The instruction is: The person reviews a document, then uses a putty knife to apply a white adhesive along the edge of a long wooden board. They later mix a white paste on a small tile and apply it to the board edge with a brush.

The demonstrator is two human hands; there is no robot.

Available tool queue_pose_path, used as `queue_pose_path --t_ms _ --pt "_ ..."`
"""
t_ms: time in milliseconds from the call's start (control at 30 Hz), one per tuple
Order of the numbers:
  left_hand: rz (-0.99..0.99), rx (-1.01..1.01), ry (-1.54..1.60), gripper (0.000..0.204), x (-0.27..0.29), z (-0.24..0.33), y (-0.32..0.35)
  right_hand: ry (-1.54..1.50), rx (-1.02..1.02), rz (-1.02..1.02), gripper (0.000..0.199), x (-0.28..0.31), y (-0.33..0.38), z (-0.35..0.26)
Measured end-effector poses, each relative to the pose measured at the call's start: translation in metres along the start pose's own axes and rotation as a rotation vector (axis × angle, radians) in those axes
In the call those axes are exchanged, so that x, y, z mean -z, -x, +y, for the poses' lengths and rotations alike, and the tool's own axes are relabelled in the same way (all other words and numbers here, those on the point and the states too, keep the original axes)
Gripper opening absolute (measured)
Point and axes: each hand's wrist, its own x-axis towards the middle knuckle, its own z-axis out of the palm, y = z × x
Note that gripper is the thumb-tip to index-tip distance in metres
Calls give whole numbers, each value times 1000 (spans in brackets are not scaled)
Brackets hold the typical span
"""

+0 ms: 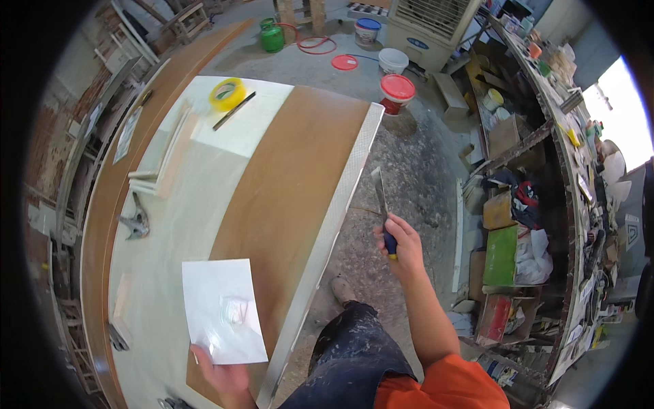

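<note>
My left hand [221, 375] grips the lower edge of a white rectangular sheet [204, 293], held over the long worktable. A small pale, shiny dab [234, 310] lies on the sheet, possibly a paste. Away from the table, above the floor, my right hand [403, 245] is closed around the dark blue and yellow handle of a putty knife [381, 194]. Its narrow metal blade points up and away from me. Beneath the sheet runs a brown board strip [286, 170] beside a pale panel [184, 238].
On the table are a yellow tape roll [227, 94], a dark thin strip [234, 111], pale wooden strips [167, 157] and a spring clamp [136, 219]. A red-lidded bucket [396, 92] stands beyond the table's corner. Cluttered shelves [538, 129] line the right; a green gas cylinder [271, 36] stands behind.
</note>
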Motion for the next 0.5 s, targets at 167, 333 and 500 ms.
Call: queue_pose_path --t_ms 167,333,500 --pt "0 72 11 70 -11 -9 -16 -47 51 73 36 -3 -66 18" --pt "37 66 -26 68 -24 -13 -22 24 88 115 38 -14 -97 31" --pt "48 58 -52 66 -30 -15 -24 97 123 158 38 -19 -95 47"
